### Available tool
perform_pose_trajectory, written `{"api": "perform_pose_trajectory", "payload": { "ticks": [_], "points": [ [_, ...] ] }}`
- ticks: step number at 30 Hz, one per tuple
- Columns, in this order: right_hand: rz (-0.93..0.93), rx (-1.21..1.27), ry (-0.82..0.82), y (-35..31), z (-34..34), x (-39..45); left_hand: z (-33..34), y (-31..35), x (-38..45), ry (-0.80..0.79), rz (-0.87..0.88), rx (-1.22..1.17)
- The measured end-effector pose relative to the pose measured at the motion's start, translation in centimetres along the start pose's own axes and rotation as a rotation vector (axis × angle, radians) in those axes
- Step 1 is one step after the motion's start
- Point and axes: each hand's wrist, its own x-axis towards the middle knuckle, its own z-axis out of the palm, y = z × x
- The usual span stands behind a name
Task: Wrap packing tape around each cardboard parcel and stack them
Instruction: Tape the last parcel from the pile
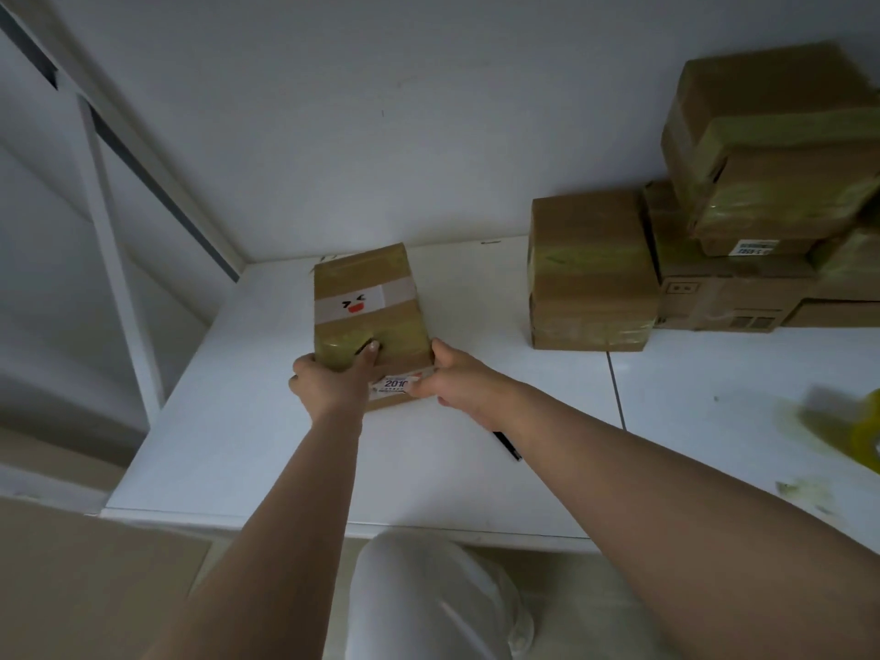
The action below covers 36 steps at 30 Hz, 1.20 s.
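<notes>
A white tabletop set against a pale wall carries the cardboard parcels; a seam splits it into two slabs. At the right stands a stack of brown, tape-wrapped cardboard parcels, at least four that can be counted, though the pile runs off the picture's edge; one bears a small white label whose print is too blurred to read. Near the left rear corner sits a single brown cardboard parcel banded with glossy yellowish tape, its long axis running away from the person toward the wall. A white strip across its top shows a cartoon laughing face, and a white label on its near face reads "2010". The left hand grips its near left corner, thumb curled onto the top; the right hand holds its near right edge. A blurred roll of yellowish packing tape lies at the far right.
</notes>
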Motion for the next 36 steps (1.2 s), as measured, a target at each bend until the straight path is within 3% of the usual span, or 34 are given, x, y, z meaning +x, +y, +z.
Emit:
{"api": "perform_pose_trajectory", "payload": {
  "ticks": [4,9,17,22,29,36],
  "points": [
    [-0.057,0.083,0.051,-0.1,0.3,-1.2,-0.7,0.4,-2.1,0.024,0.116,-0.096],
    [-0.203,0.218,0.39,-0.7,-1.9,-5.8,-1.5,1.8,-8.8,0.01,0.35,-0.28],
    [-0.256,0.205,0.637,1.9,-7.6,-18.0,0.5,1.9,-22.8,-0.103,0.34,-0.519],
    [-0.124,0.242,0.75,7.2,-11.3,-25.1,3.0,-0.2,-29.7,-0.299,0.383,-0.432],
    [0.025,0.24,0.882,13.0,-13.3,-29.2,5.8,-4.2,-34.0,-0.524,0.293,-0.114],
    [0.01,0.049,0.876,13.2,-13.5,-28.2,6.3,-3.6,-32.6,-0.574,0.318,0.051]
  ]
}}
